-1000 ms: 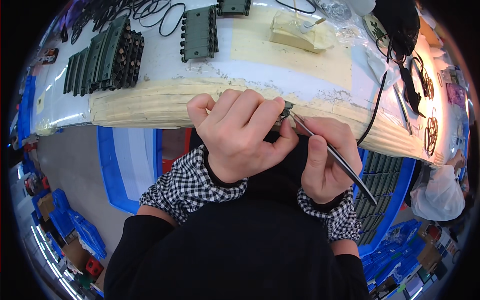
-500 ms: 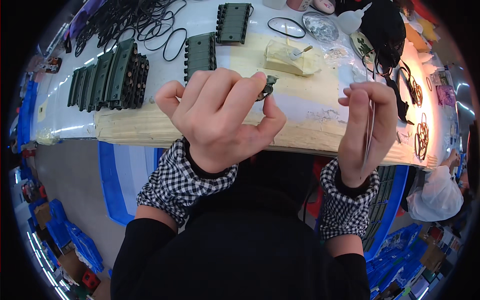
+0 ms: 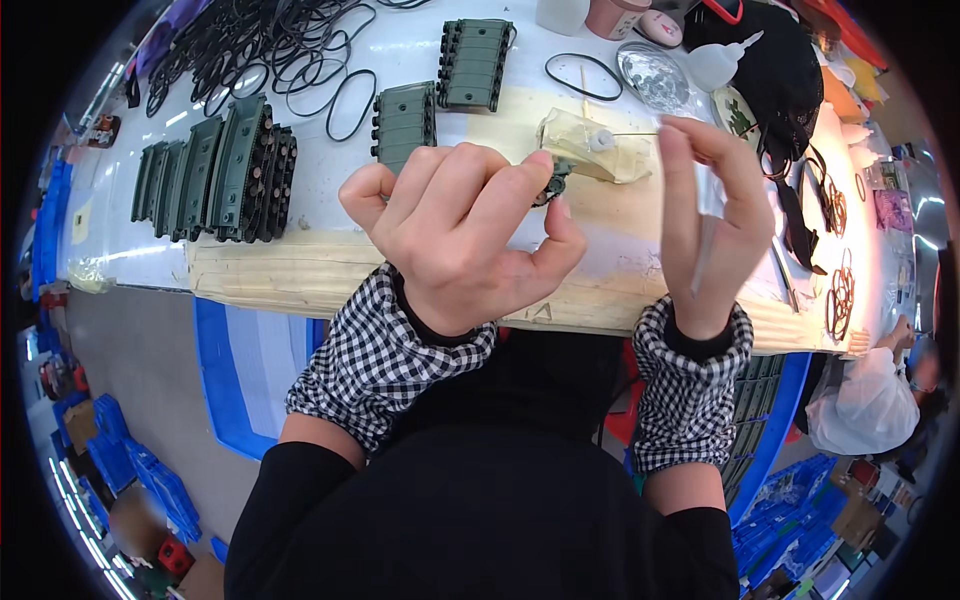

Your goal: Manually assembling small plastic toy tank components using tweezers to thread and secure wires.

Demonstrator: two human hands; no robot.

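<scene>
My left hand (image 3: 440, 235) is closed, with thumb and index finger pinching a small dark green molded part (image 3: 556, 180) above the table. Part of that piece is hidden by the fingertips. Up on the right, my right hand (image 3: 720, 210) is blurred; its fingertips close on the end of a thin stick (image 3: 638, 133). A slim metal tool like tweezers (image 3: 706, 250) lies along its palm. The stick reaches toward a small white holder (image 3: 602, 141) on a block wrapped in pale tape (image 3: 627, 163), just beyond the green part.
Dark green ribbed strips (image 3: 238, 170) stand at the left; more green panels (image 3: 475, 65) lie ahead. Black rubber loops (image 3: 235, 50) pile up at the far left. A white squeeze bottle (image 3: 715, 65) and foil dish (image 3: 652, 75) stand far right. Blue crates (image 3: 225, 380) flank me below the wooden edge (image 3: 300, 265).
My right hand has moved up and left, and its fingertips have taken the stick at the white holder. My left hand, still pinching the green part, has shifted slightly right in view.
</scene>
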